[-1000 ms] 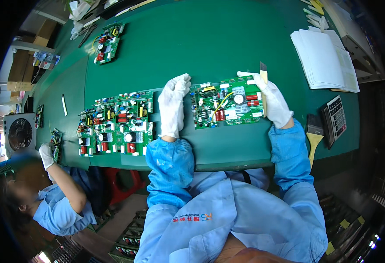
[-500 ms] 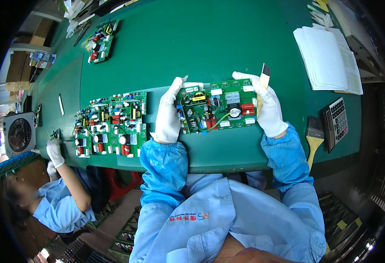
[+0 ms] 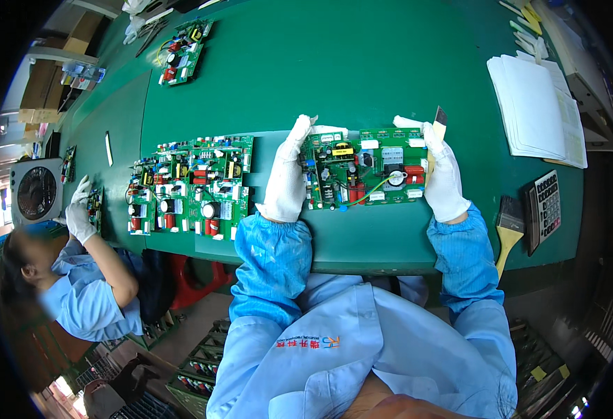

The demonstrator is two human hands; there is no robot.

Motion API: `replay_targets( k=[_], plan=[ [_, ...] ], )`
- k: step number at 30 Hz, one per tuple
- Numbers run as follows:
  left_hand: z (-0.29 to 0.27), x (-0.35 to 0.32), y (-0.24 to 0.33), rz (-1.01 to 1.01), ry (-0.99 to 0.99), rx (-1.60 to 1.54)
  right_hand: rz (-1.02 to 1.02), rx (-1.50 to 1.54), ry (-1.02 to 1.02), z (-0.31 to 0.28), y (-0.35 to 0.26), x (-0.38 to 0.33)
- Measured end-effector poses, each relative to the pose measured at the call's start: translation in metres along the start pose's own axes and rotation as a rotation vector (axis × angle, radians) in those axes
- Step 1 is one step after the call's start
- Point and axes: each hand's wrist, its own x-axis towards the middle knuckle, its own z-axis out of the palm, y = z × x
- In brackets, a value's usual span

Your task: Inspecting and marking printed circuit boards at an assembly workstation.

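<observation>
The person in front of me has both white-gloved hands on one green circuit board (image 3: 364,183), which sits between the two sets of fingers just above the near part of the green table (image 3: 362,70) or on it; from here I can't tell which. The left hand (image 3: 285,178) is clamped on the board's left edge. The right hand (image 3: 447,176) is closed on the right edge, and it also holds a slim tool (image 3: 440,128) upright along that edge, its dark tip poking past the knuckles. Between the fingers, closer to the right ones, a yellow-green wire (image 3: 373,193) runs to a round pale part (image 3: 396,179), with red blocks (image 3: 415,174) beside it. Just left of the left fingers lies a cluster of similar boards (image 3: 213,183); farther off, beyond those fingers and to their left, is a lone board (image 3: 184,54). Right of the right fingers, and nearer the person, are a wide brush (image 3: 509,234) and a calculator (image 3: 545,209) side by side, while white papers (image 3: 533,105) lie beyond them. Well left of the left fingers, a co-worker's gloved hand (image 3: 78,215) is raised next to another board (image 3: 95,209), close to a boxy fan (image 3: 38,193).
</observation>
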Motion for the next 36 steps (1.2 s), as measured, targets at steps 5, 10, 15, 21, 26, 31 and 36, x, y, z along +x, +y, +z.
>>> replay_targets(
  k=[5, 10, 15, 21, 26, 31, 36],
  plan=[
    [0.0, 0.0, 0.0, -0.021, 0.013, -0.046, -0.026, -0.023, -0.045, 0.002, -0.002, -0.003],
    [-0.006, 0.004, -0.004, -0.017, -0.013, -0.042, 0.014, 0.007, 0.003, 0.008, -0.007, -0.005],
    [-0.003, 0.003, -0.004, 0.005, 0.024, -0.013, 0.002, 0.03, -0.023, 0.009, -0.006, -0.004],
    [-0.01, 0.006, -0.005, -0.029, -0.007, -0.033, -0.015, 0.001, -0.077, -0.002, -0.002, -0.003],
    [-0.004, 0.005, -0.005, -0.01, 0.017, -0.032, -0.032, -0.008, -0.101, -0.001, -0.003, -0.004],
    [-0.001, 0.004, -0.004, 0.003, 0.015, -0.024, -0.045, 0.008, -0.111, 0.004, -0.007, -0.006],
    [-0.005, 0.006, -0.006, -0.029, 0.045, -0.011, -0.01, 0.034, -0.122, 0.005, -0.009, -0.007]
  ],
)
